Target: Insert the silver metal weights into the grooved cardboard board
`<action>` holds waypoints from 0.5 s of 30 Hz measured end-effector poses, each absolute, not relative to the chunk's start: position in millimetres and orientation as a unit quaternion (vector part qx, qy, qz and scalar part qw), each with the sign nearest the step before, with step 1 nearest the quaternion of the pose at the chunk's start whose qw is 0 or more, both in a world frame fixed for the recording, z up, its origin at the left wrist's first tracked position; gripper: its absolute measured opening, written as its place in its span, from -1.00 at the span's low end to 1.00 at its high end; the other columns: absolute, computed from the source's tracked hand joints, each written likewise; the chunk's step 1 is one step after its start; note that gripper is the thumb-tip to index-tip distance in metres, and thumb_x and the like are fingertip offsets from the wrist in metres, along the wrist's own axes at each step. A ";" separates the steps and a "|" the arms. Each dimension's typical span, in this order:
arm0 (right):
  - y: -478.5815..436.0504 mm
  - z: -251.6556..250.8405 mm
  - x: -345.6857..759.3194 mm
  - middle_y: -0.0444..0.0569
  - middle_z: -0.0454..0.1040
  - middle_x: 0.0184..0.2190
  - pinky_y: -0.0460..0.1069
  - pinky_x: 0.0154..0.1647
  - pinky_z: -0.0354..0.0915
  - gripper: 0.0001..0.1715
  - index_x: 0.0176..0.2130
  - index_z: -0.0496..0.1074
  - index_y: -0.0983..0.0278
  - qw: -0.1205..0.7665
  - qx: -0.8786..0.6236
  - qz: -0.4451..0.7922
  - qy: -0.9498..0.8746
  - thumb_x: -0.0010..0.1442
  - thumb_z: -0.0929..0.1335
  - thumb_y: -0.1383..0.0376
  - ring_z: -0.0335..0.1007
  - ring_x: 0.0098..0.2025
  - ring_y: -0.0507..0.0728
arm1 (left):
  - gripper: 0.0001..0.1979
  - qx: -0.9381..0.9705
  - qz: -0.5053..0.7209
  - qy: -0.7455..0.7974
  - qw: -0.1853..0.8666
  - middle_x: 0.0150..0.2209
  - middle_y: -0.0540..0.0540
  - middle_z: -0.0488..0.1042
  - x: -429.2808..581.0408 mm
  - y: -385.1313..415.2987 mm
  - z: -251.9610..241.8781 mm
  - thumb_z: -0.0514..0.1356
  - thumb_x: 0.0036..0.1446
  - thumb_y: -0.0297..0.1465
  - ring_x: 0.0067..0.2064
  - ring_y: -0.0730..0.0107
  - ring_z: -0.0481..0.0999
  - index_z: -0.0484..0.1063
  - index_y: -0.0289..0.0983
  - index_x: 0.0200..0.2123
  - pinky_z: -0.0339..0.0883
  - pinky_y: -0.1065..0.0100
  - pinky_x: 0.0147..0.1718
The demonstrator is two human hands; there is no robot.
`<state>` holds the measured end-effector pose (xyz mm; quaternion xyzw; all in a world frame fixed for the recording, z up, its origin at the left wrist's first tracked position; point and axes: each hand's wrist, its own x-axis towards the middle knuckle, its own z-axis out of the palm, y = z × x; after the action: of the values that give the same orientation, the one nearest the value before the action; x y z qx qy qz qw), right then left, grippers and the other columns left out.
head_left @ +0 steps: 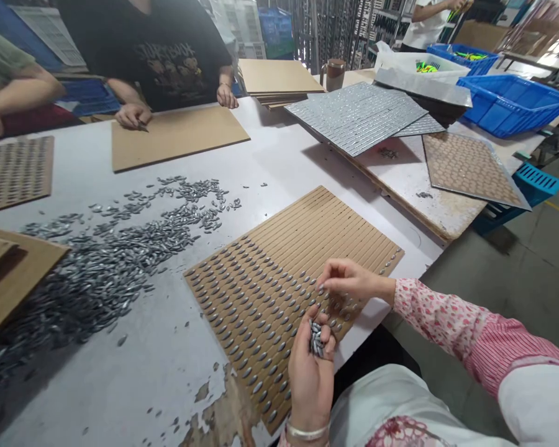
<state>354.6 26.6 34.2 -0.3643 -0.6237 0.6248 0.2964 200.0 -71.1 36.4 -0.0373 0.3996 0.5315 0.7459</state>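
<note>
Cupping a clutch of small metal pieces (315,339), your left hand (309,372) hovers over the slotted board (279,261) on the surface (168,354). Your right hand (349,282) pinches one above it. They look hard, light and slippery, so pinch each at its middle.

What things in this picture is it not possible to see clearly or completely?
Head view: whether the right hand pinches a piece; too small, and its fingers cover it.
Head view: how many metal pieces the left hand holds; its curled fingers cover most.
Head view: the full pile on the table; the left edge cuts it off.
Head view: part of the slotted board's edge; the left hand hides it.
</note>
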 end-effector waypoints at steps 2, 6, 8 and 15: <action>38.2 32.3 362.1 -0.04 0.45 -0.32 -0.10 -0.34 0.30 -0.77 -0.28 0.29 0.33 0.311 -0.410 0.583 -0.628 0.20 0.28 0.18 0.37 -0.32 0.00 | -0.79 -0.043 0.519 0.394 0.757 -0.39 -0.06 0.34 198.2 -72.2 37.5 0.15 0.10 -0.44 -0.53 0.64 0.21 0.38 -0.34 -0.16 0.15 0.57 -0.62; 56.7 33.4 370.8 -0.03 0.44 -0.33 -0.02 -0.23 0.27 -0.85 -0.28 0.36 0.33 0.230 -0.423 0.400 -0.780 0.22 0.25 0.28 0.33 -0.29 0.04 | -0.89 -0.072 0.498 0.392 0.770 -0.46 0.01 0.29 196.4 -75.7 38.4 0.15 0.10 -0.44 -0.59 0.66 0.15 0.37 -0.30 -0.26 0.08 0.58 -0.68; 60.0 34.7 369.8 -0.01 0.44 -0.32 0.01 -0.13 0.22 -0.84 -0.29 0.40 0.32 0.188 -0.387 0.330 -0.840 0.22 0.25 0.33 0.30 -0.23 0.06 | -0.94 -0.094 0.490 0.383 0.778 -0.44 -0.01 0.31 196.4 -77.0 37.1 0.16 0.09 -0.45 -0.58 0.67 0.15 0.37 -0.30 -0.31 0.08 0.59 -0.67; 57.5 31.6 362.6 -0.05 0.45 -0.40 -0.04 -0.18 0.20 -0.88 -0.37 0.40 0.33 0.142 -0.392 0.299 -0.859 0.18 0.31 0.32 0.29 -0.28 0.05 | -0.86 -0.053 0.513 0.380 0.768 -0.37 -0.06 0.34 198.6 -77.2 32.1 0.23 0.02 -0.50 -0.48 0.63 0.24 0.43 -0.35 -0.28 0.19 0.59 -0.58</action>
<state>362.6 57.5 31.6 -0.3921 -0.8585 0.2985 0.1417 198.6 -77.2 32.1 -0.0528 0.3799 0.5132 0.7678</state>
